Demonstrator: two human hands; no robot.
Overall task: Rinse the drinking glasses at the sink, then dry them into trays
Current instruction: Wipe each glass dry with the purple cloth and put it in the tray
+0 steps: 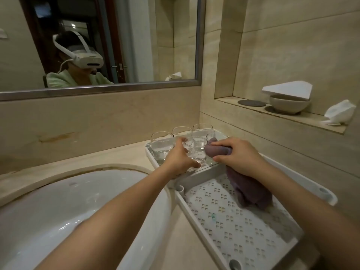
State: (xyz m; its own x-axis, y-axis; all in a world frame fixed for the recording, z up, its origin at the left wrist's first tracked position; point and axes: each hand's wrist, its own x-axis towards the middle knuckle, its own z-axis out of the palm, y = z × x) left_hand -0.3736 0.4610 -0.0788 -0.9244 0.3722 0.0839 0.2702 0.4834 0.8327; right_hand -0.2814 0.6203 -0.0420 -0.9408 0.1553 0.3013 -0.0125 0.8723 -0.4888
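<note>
Head view: left hand (180,158) grip wrapped round drinking glass (195,151) at far tray (151,152) front edge, right hand (236,154) clutching purple cloth (251,190); glass likely wet, slick, fragile — hold mid-wall, not rim.

Beige tiled walls (292,45), a framed mirror (97,41), dim light.

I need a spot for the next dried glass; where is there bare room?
The near tray has bare perforated floor between its front rim and the purple cloth held by the right hand. The far tray is crowded with glasses, where the left hand grips one glass.
</note>
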